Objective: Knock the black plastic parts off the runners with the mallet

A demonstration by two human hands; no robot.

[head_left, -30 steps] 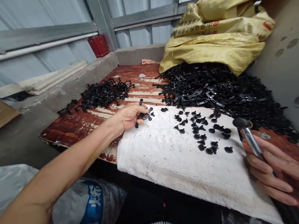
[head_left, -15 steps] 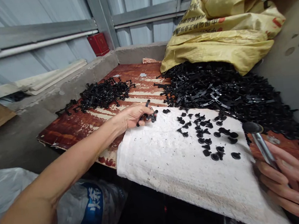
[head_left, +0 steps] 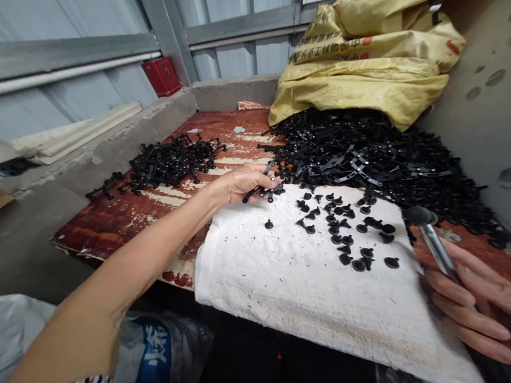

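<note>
My left hand (head_left: pixel 254 182) is closed on a black jointed linkage (head_left: pixel 267 191) with pale rivets, at the far left corner of a white cloth (head_left: pixel 255 277). On the cloth, below that hand, lies a single small black disc with a knob (head_left: pixel 269 224). Several similar black suction-cup-like pieces (head_left: pixel 336 239) are scattered over the cloth's right half. At the right edge, my right hand (head_left: pixel 477 302) grips a hammer (head_left: pixel 439 251) with a shiny metal shaft and a dark round head, raised above the cloth's edge. Part of its handle is hidden by my fingers.
A large heap of black linkages (head_left: pixel 370 149) spills from a yellow woven sack (head_left: pixel 362 76) at the back right. A smaller heap (head_left: pixel 172 160) sits left on the worn red board (head_left: pixel 225 121). A red tin (head_left: pixel 161 76) stands on the concrete ledge (head_left: pixel 163 116).
My left hand has moved right and away from me with the linkage, towards the large heap. One small black disc now lies alone on the cloth near it. The right hand keeps holding the hammer.
</note>
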